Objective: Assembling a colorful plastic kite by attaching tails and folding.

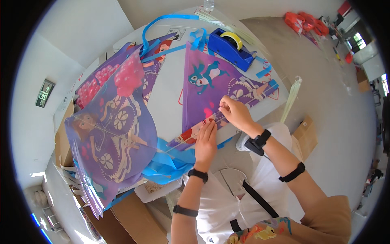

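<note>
Here, a white table carries a stack of purple kites at its left and one purple kite near its front edge. The left hand presses flat on that kite; the right hand pinches its thin stick. A blue tape dispenser sits beyond.

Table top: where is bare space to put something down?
A bare white strip of the table runs between the stacked kites on the left and the purple kite under both hands. It is crowded near the blue tape dispenser and the blue ribbons beside the left hand.
</note>
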The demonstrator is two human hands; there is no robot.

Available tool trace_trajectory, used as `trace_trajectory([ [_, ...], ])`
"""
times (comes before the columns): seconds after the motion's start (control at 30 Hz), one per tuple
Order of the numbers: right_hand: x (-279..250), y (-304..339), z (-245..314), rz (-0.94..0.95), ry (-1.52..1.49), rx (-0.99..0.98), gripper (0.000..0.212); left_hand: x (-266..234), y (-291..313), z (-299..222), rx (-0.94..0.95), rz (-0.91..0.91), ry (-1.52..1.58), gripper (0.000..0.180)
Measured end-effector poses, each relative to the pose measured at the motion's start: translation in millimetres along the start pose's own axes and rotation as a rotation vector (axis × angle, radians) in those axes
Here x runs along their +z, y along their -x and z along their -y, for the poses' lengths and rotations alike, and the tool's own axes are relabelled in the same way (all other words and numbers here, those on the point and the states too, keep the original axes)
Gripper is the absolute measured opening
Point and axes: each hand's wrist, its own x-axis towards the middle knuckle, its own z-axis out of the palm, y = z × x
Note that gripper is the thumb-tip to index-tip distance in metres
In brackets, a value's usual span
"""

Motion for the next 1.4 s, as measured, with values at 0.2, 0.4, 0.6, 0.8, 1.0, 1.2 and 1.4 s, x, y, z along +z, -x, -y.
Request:
trace_trajectory([
  [0.2,28.6,-112.3,12.6,0.089,0.178,-0.746,0.022,-4.9,-5.2,-9.1,-0.114,0.076,0.048,0.044],
  [0.4,63.8,-169.9,28.5,0.311,0.686,-1.042,0.023,-13.5,-14.6,-16.9,-0.197,0.112,0.096,0.041],
  [0.6,69.1,-184.1,33.2,0.394,0.738,-1.055,0.019,-19.6,-20.9,-22.6,-0.226,0.112,0.106,0.038],
  [0.8,65.7,-197.3,35.5,0.373,0.743,-1.09,0.019,-20.9,-28.7,-22.2,-0.291,0.057,0.133,0.032],
  [1.0,63.1,-202.7,34.4,0.468,0.826,-1.017,0.023,-14.8,-31.5,-22.5,-0.292,-0.023,0.119,0.03],
  [1.2,47.4,-203.1,43.9,0.478,0.848,-1.089,0.013,-13.4,-30.7,-22.2,-0.303,-0.043,0.13,0.03],
  [1.4,12.4,-192.3,61.0,0.449,0.87,-1.132,0.007,-14.3,-33.2,-23.1,-0.28,-0.062,0.056,0.03],
])
